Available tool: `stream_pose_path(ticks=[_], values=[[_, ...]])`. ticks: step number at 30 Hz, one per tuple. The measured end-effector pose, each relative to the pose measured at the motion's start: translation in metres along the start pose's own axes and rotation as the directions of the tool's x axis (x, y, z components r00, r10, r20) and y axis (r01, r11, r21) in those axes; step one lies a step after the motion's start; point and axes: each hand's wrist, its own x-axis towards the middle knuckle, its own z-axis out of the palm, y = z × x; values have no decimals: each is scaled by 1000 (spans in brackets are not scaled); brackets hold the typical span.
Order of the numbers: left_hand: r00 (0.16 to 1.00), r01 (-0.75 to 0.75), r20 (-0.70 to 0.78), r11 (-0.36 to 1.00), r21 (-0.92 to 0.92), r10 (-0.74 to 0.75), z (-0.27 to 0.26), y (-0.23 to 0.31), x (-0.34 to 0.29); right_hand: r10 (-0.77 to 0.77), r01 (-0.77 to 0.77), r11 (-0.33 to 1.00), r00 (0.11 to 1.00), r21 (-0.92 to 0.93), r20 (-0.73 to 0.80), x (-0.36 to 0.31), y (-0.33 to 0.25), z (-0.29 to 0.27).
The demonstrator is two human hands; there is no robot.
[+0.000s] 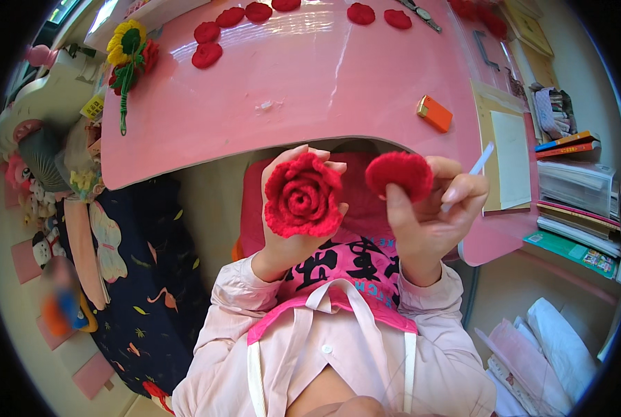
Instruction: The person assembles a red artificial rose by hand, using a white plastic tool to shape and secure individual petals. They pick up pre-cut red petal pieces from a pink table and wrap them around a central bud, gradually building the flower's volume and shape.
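My left hand (281, 249) is closed round the base of a red crochet rose (302, 198), whose spiral of layered petals faces up. Its fingertips show at the flower's upper and right edges. Just to the right, my right hand (425, 233) pinches a loose, rounded red crochet petal (402, 174) between thumb and fingers. A thin white stick (483, 158) is tucked between the other fingers of that hand. Rose and petal are held apart, in front of the pink table's near edge. What lies under the rose is hidden by it.
Several red crochet petals (207, 55) lie along the far side of the pink table (289, 90). An orange lighter (435, 114) lies near its right front edge. Scissors (421, 14) lie at the back, a yellow crochet flower (126, 43) at left. Shelves with books (567, 148) stand at right.
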Motion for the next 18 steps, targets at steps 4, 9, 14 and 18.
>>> stream_pose_path(ticks=[4, 9, 14, 18], values=[[1000, -19, 18, 996, -87, 21, 1, -5, -1, 46, -63, 994, 980, 84, 194, -7, 5, -2], [997, 22, 79, 989, -145, -11, -2, -6, -1, 16, -7, 999, 982, -45, 188, -3, 7, 3], [995, 33, 96, 998, -58, -27, 0, -6, -1, -207, 261, 919, 957, -294, 203, -1, 11, 0], [994, 44, 108, 990, -136, -29, 3, -7, -1, -184, 247, 924, 956, -292, 228, -2, 11, -2]])
